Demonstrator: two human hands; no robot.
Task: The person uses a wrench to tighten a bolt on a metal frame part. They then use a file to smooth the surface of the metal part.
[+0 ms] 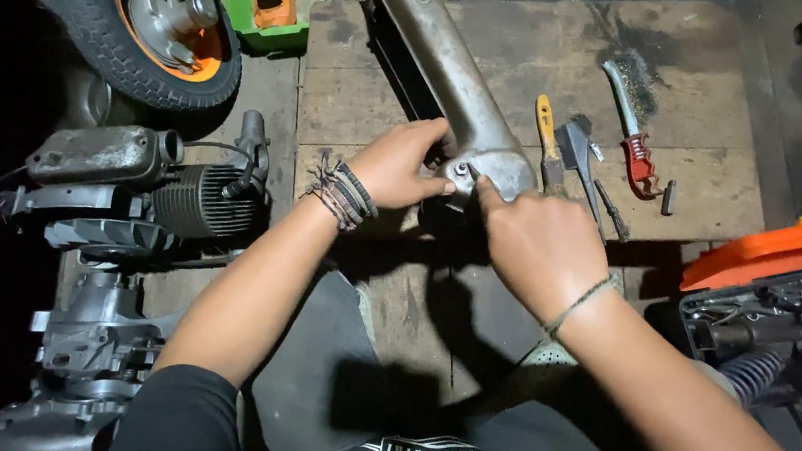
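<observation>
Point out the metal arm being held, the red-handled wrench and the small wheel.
metal arm (441,54), head view, on the middle of its long grey body.
red-handled wrench (640,162), head view, on the red grip.
small wheel (92,19), head view, on the black tyre tread.

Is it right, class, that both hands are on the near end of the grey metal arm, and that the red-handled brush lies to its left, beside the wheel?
Not quite. The head view shows both hands, left and right, on the arm, but the red-handled brush lies to its right on the wooden boards, far from the wheel.
</observation>
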